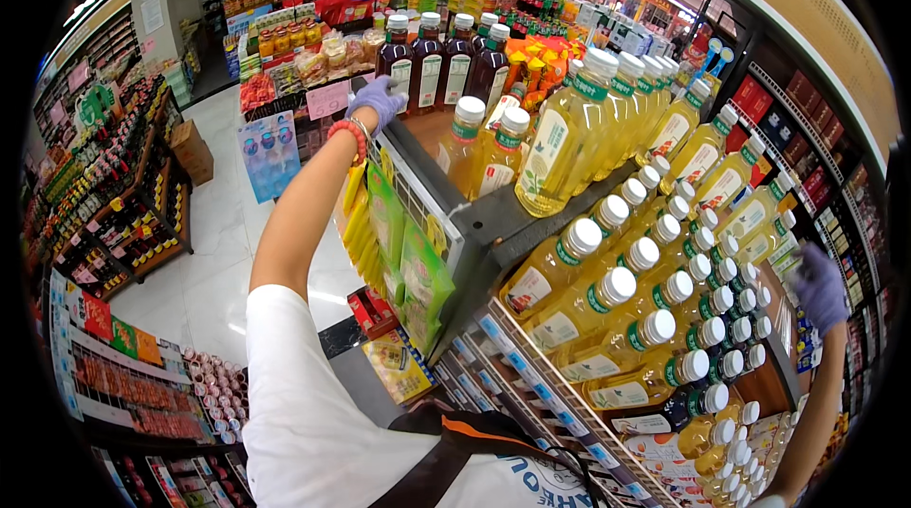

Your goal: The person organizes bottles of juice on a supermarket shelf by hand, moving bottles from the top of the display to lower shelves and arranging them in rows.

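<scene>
My left hand [377,101], in a purple knit glove, is at the far left corner of the shelf's dark top edge, up against the nearest dark-liquid bottle [395,56]. Whether its fingers grip the bottle or the edge cannot be made out. More dark bottles with white caps stand beside that one. My right hand [822,287], gloved alike and blurred, hangs at the right end of the shelf near rows of yellow drink bottles. Large yellow bottles [559,145] line the top ledge [530,220]. Two smaller amber bottles [495,159] stand behind it.
Slanted rows of bottles [640,337] fill the shelf before me. Green and yellow packets [402,245] hang on its left side. A snack display [306,53] lies beyond, and a bottle rack [135,202] stands across the tiled floor [220,223]. A cardboard box [192,151] is beside it.
</scene>
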Demonstrator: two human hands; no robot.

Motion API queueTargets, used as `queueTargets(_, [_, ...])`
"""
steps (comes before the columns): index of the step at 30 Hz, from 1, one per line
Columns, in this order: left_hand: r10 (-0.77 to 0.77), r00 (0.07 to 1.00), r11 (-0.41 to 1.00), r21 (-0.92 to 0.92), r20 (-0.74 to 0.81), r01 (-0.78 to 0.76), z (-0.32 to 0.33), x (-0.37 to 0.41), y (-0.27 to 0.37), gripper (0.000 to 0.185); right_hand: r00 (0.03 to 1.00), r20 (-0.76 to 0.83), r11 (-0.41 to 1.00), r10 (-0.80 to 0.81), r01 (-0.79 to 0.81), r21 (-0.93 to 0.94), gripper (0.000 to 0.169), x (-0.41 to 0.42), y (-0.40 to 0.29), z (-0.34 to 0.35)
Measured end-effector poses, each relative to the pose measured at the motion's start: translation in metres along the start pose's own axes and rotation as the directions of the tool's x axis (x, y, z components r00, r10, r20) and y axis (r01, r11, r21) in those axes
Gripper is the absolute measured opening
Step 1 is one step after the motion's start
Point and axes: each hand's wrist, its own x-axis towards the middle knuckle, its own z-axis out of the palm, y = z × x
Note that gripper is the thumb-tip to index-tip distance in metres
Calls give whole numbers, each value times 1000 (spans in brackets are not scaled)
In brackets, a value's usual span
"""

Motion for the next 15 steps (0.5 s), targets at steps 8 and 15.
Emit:
queueTargets(8, [351, 860, 936, 104, -370, -337, 38, 16, -26, 54, 754, -268, 799, -600, 554, -233, 20, 166, -259, 5])
queueTargets(15, [98, 851, 988, -55, -516, -147, 43, 43, -21, 113, 735, -75, 726, -674, 642, -246, 32, 285, -459, 79])
